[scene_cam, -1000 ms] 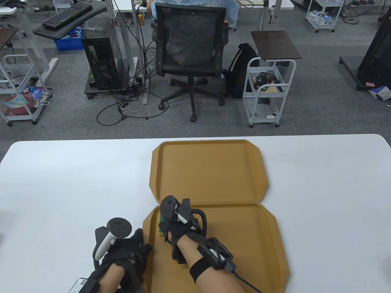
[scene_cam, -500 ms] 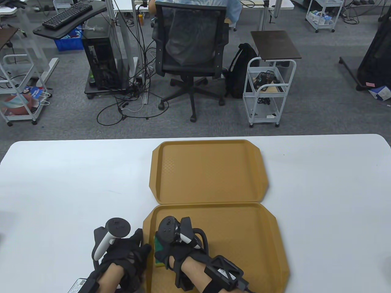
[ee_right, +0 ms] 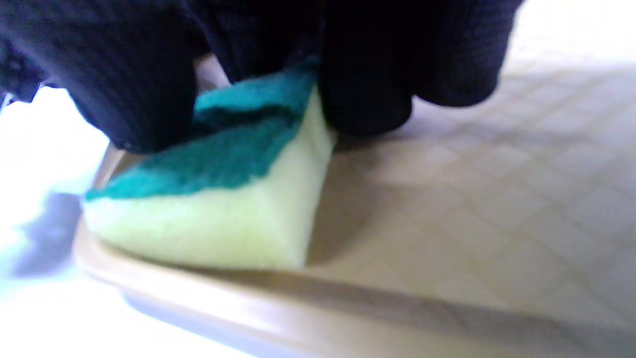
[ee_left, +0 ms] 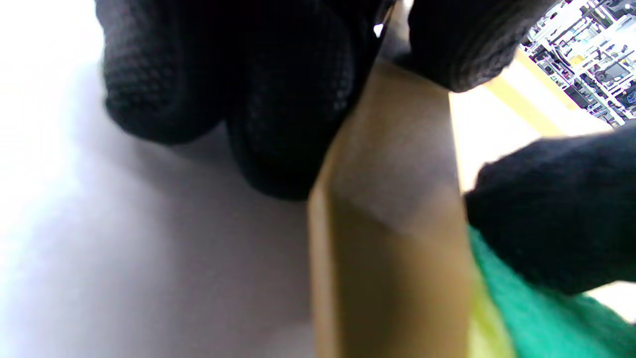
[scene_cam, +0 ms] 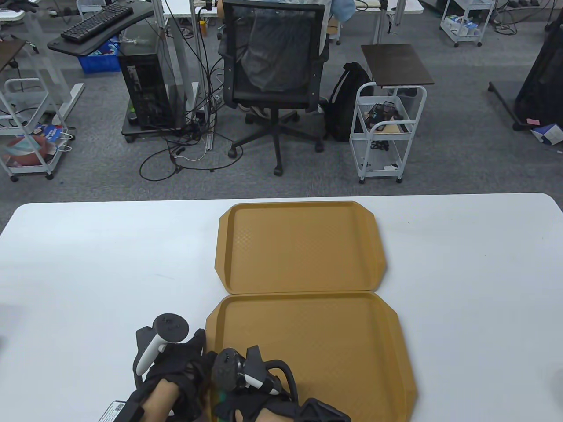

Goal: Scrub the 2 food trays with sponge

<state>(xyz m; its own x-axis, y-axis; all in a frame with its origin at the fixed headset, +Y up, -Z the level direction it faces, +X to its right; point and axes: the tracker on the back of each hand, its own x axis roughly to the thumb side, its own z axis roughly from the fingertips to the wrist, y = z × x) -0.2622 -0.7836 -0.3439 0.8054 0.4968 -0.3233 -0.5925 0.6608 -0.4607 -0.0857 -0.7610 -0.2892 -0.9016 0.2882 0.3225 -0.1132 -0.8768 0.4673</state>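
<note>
Two tan food trays lie end to end on the white table: the far tray (scene_cam: 301, 246) and the near tray (scene_cam: 325, 347). My right hand (scene_cam: 231, 393) is over the near tray's front left corner, at the bottom edge of the table view. Its fingers (ee_right: 367, 74) curl over a yellow sponge with a green scrub top (ee_right: 213, 219) and press it flat against the tray floor by the rim. My left hand (scene_cam: 180, 365) sits at the near tray's left rim (ee_left: 387, 209), fingers (ee_left: 278, 124) outside on the table, thumb over the rim. The sponge (ee_left: 526, 318) lies just inside that rim.
The white table (scene_cam: 88, 263) spreads wide on both sides of the trays. Beyond its far edge stand an office chair (scene_cam: 275, 79), a white wire cart (scene_cam: 387, 132) and a desk with a computer tower (scene_cam: 145, 88).
My right hand has slid the sponge along the near tray's left side toward me, from its far left corner to its front left corner. The left hand has stayed at the rim.
</note>
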